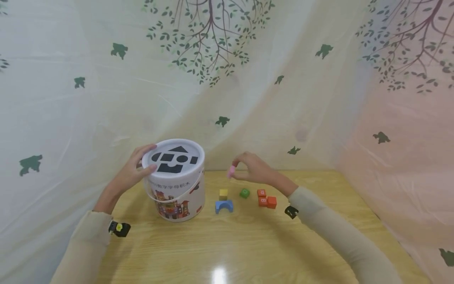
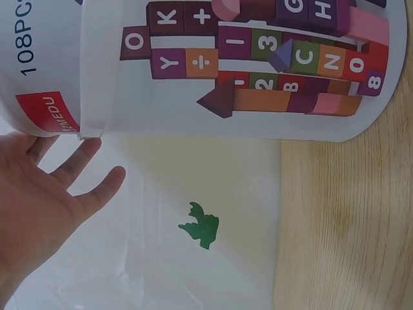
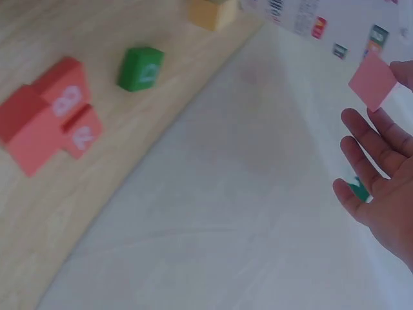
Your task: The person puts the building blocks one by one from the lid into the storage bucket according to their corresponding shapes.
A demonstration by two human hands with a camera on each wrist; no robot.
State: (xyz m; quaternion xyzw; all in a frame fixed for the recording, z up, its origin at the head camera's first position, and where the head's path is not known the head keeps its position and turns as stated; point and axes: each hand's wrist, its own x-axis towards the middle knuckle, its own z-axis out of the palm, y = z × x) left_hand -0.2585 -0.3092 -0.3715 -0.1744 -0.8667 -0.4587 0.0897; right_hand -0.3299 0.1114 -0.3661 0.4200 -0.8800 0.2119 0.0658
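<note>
My left hand (image 1: pixel 128 173) rests on the left rim of a white bucket (image 1: pixel 193 199), thumb over the lid (image 1: pixel 194 154). In the left wrist view its fingers are spread, some touching the lid's edge. Dark shaped openings or prints mark the lid; I cannot tell which. To the bucket's right, my right hand (image 1: pixel 253 169) pinches a pink block (image 1: pixel 232 170) between thumb and index finger, above the table. In the right wrist view the pink block (image 3: pixel 373 81) shows a flat square face, and the other fingers are loosely extended.
On the wooden table (image 1: pixel 248 244) lie a yellow block (image 1: pixel 223 194), a blue arch block (image 1: pixel 224 206), a green lettered block (image 1: pixel 244 193) and red blocks (image 1: pixel 271 202), some lettered. A patterned curtain (image 1: pixel 262 118) hangs behind. The bucket's handle (image 1: pixel 177 199) hangs down its front.
</note>
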